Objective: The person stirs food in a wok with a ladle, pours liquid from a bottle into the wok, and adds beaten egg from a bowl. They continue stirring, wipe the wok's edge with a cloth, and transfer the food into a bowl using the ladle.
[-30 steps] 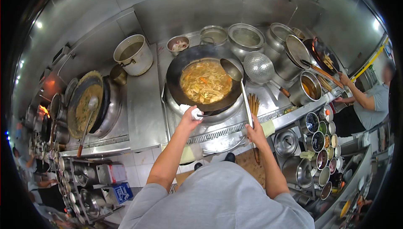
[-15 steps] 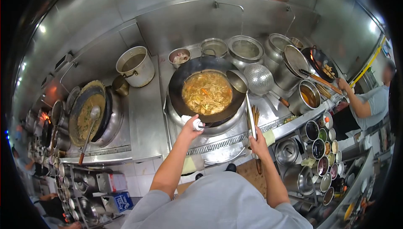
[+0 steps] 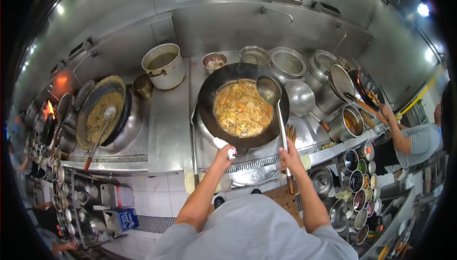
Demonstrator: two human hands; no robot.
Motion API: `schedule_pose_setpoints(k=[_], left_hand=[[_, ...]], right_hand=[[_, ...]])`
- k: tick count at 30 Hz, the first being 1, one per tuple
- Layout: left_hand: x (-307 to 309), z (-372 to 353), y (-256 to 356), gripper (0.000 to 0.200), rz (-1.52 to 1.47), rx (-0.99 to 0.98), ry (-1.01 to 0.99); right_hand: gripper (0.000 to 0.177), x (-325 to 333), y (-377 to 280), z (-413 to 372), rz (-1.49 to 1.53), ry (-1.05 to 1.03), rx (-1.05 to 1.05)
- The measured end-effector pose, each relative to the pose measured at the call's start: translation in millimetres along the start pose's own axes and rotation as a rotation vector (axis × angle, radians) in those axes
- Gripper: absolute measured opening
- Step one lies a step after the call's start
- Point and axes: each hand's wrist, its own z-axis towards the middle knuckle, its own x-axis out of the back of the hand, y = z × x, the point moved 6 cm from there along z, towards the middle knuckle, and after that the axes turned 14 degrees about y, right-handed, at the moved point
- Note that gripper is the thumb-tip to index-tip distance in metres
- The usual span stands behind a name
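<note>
A black wok (image 3: 205,99) full of noodles in brown broth (image 3: 243,110) is at the stove's middle. My left hand (image 3: 223,158) is closed at the wok's near edge, gripping its handle through a folded white cloth (image 3: 220,143). In my right hand (image 3: 291,159) is the long handle of a steel ladle (image 3: 269,90), its wooden end pointing down below my fingers. The ladle's bowl hangs over the wok's right side, beside the noodles.
A perforated strainer (image 3: 300,98) lies right of the wok, near lidded pots. Left stand a tall pot (image 3: 164,69) and a second wok (image 3: 124,112) with a ladle in it. Seasoning tubs (image 3: 356,181) line the lower right. Another person (image 3: 414,141) works at far right.
My view has shifted, so the stove sits further right and lower. Within the wok, the noodles have moved about. The ladle's bowl is further inward over the wok.
</note>
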Motion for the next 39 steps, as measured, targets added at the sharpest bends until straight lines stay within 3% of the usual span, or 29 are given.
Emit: schedule_pose_setpoints(k=[4,11,17,19,23,29,36,39], left_hand=[[-8,-38,18,0.021,-0.136,0.148,0.031],[-19,-18,14,0.02,-0.174,0.142,0.046],[-30,18,18,0.013,-0.148,0.116,-0.063],[-29,17,22,0.016,-0.095,0.128,-0.067],[-36,-18,28,0.032,-0.006,0.333,-0.115],[-30,24,22,0.014,-0.076,0.232,0.08],[-34,38,24,0.013,-0.039,0.192,-0.072],[-28,40,19,0.011,-0.006,0.182,-0.027]], right_hand=[[0.055,2,-8,6,-0.113,-0.052,-0.023],[0.053,-3,-12,17,-0.082,-0.064,-0.016],[0.054,2,-6,8,-0.044,-0.003,-0.09],[0.055,6,1,9,-0.046,-0.003,-0.099],[0.06,19,12,14,-0.064,0.027,-0.062],[0.059,20,12,16,-0.075,0.045,-0.038],[0.06,17,17,17,-0.032,0.052,-0.011],[0.061,17,23,19,-0.026,0.06,-0.015]])
